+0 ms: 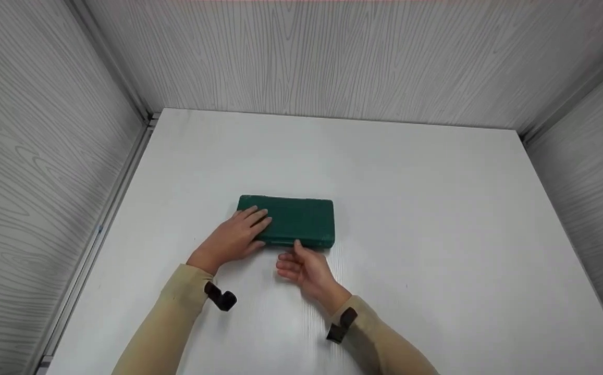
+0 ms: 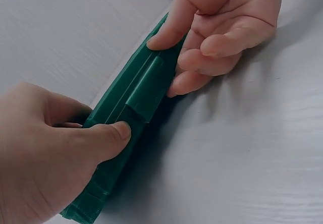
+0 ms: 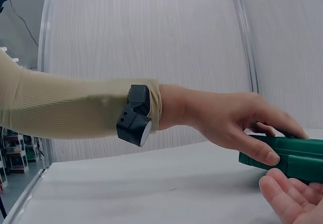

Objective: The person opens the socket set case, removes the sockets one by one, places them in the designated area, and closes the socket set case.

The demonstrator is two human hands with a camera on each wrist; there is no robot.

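Note:
A flat green plastic case (image 1: 304, 219) lies closed on the white table, its long side facing me. My left hand (image 1: 236, 237) holds its left end, fingers laid over the lid and thumb against the front side. On that front side a raised latch (image 2: 145, 89) shows in the left wrist view, just past the left thumb. My right hand (image 1: 309, 271) is at the front edge, palm turned up. Its thumb touches the case beyond the latch, while the other fingers hang loosely curled below and in front.
The white tabletop (image 1: 437, 234) surrounds the case. Pale wood-grain panels (image 1: 332, 57) stand behind it and at both sides. Each sleeve cuff carries a small black camera (image 1: 221, 297). Shelves (image 3: 17, 151) appear beyond the table at the left of the right wrist view.

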